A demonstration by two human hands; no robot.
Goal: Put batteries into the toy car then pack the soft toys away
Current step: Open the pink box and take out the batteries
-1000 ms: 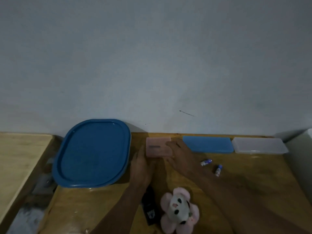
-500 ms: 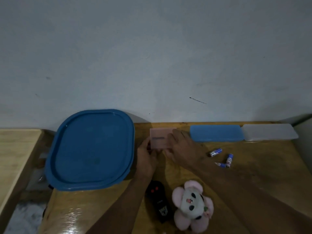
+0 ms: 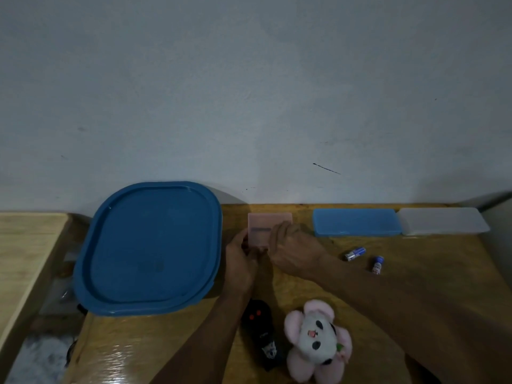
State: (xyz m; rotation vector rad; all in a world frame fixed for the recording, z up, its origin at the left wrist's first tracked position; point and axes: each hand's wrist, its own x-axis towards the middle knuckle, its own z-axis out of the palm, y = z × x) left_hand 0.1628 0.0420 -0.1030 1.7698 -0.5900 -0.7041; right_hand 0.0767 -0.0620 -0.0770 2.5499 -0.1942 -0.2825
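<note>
**Left hand [image 3: 239,261] closes tighter on the pink box [image 3: 266,227] than half a second ago**

Nearest the person, the panda soft toy [image 3: 317,342] and the black toy car [image 3: 260,333] lie side by side, untouched, with two batteries [image 3: 355,253] well apart to the right. Farther out, both hands grip the box: the left pinches its left edge to steady it, and the right hand [image 3: 295,252] curls over its front, probably to prise it open. A blue case [image 3: 356,221] and a clear case [image 3: 440,224] line the wall

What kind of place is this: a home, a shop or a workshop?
Probably a room in a home, not certain: a wooden table against a plain painted wall, with a pink soft toy, loose batteries and plastic storage boxes on it.
</note>
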